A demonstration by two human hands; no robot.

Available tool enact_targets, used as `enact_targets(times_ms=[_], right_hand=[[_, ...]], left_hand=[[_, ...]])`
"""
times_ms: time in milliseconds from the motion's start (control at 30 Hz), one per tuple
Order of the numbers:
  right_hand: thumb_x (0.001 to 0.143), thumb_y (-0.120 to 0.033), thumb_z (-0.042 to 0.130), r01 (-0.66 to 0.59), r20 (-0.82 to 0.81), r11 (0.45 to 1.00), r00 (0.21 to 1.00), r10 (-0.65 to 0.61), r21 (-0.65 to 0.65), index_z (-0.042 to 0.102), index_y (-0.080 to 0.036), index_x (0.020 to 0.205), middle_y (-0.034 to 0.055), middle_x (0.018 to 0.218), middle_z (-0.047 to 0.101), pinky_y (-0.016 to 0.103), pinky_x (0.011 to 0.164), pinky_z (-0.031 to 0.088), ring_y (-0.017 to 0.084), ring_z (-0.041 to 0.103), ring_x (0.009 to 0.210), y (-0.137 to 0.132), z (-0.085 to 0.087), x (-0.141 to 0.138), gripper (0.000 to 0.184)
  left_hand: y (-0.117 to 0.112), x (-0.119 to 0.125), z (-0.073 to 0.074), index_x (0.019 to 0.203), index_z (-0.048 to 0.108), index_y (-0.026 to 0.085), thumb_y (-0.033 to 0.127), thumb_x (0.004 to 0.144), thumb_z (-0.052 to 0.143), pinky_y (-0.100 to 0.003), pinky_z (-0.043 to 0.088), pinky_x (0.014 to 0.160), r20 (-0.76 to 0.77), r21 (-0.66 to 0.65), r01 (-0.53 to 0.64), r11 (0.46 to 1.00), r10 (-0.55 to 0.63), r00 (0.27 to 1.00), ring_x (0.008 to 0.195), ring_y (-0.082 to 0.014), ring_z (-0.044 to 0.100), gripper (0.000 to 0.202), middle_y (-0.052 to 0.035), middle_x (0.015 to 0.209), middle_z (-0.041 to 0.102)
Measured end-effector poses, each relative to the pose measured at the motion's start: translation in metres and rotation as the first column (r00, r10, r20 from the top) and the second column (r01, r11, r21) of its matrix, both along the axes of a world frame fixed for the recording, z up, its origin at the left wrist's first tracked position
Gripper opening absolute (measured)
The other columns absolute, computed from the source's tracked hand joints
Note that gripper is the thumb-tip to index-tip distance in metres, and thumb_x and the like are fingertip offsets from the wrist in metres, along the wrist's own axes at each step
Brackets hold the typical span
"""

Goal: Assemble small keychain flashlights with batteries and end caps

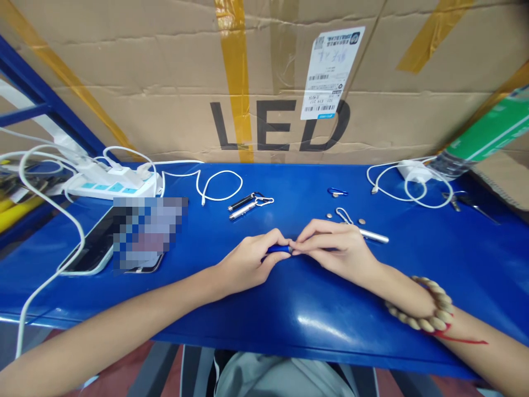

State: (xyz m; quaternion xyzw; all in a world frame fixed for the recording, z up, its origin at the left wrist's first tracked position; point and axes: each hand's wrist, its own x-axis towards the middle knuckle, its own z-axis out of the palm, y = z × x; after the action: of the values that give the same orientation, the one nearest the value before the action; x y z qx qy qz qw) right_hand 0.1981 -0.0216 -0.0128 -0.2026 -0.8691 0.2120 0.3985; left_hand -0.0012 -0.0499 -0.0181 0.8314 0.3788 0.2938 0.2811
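My left hand point(252, 263) is closed around a small blue metal tube point(278, 249), like a pen-light body, held just above the blue table point(289, 309). My right hand point(334, 249) pinches at the tube's right end with thumb and fingertips; what it pinches is too small to make out. A bead bracelet point(421, 317) sits on my right wrist. A silver tube point(374, 236) lies just behind my right hand. Small round button cells point(362, 221) and a white cord loop point(343, 214) lie beyond it.
Two silver pen-lights with clips point(246, 205) lie mid-table. A blue clip point(338, 192) is further back. A phone point(93, 245), a power strip point(111, 184) with white cables at left, a charger with cable point(413, 173) at right. A large cardboard box point(273, 77) walls the back.
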Motion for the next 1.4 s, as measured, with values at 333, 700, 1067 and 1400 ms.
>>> enact_targets(times_ms=[333,700,1067,1400], right_hand=[[0.07,-0.028,0.069,0.237,0.063,0.88,0.971,-0.232,-0.412,0.069,-0.013,0.079,-0.0009,0.053,0.061,0.017,0.033,0.03,0.003,0.036,0.033,-0.007,0.009,-0.009,0.017],[0.083,-0.022,0.055,0.086,0.072,0.992,0.993,-0.093,0.093,0.069,-0.022,0.089,0.0039,0.087,0.068,0.021,0.062,0.052,0.011,0.064,0.072,-0.002,0.013,0.004,0.015],[0.083,-0.024,0.055,0.162,0.114,0.986,0.98,-0.165,0.032,0.07,-0.021,0.076,0.0013,0.074,0.067,0.019,0.057,0.047,0.009,0.061,0.064,-0.005,0.008,0.003,0.017],[0.081,-0.021,0.058,0.173,0.135,0.984,0.975,-0.176,0.033,0.071,-0.02,0.076,0.0015,0.072,0.066,0.018,0.052,0.042,0.008,0.057,0.057,-0.009,0.006,0.002,0.013]], left_hand=[[0.0,0.0,0.001,0.103,0.054,0.017,0.017,0.087,0.046,-0.022,0.049,0.077,0.036,0.181,-0.019,0.983,0.012,0.999,0.092,-0.014,0.061,0.018,-0.0052,0.101,0.065],[0.001,-0.001,0.006,0.098,0.056,0.016,0.017,0.088,0.042,-0.021,0.047,0.076,0.051,0.076,-0.002,0.997,-0.002,0.999,0.082,-0.0128,0.061,0.017,-0.004,0.09,0.066],[0.003,-0.003,0.006,0.098,0.055,0.018,0.02,0.088,0.043,-0.022,0.047,0.076,0.019,-0.046,0.062,0.997,-0.061,0.998,0.085,-0.0129,0.061,0.016,-0.0028,0.093,0.064],[0.002,-0.004,0.0,0.091,0.051,0.017,0.019,0.088,0.045,-0.021,0.048,0.078,-0.003,0.036,0.062,0.997,-0.062,0.998,0.09,-0.0126,0.061,0.007,-0.0031,0.093,0.063]])
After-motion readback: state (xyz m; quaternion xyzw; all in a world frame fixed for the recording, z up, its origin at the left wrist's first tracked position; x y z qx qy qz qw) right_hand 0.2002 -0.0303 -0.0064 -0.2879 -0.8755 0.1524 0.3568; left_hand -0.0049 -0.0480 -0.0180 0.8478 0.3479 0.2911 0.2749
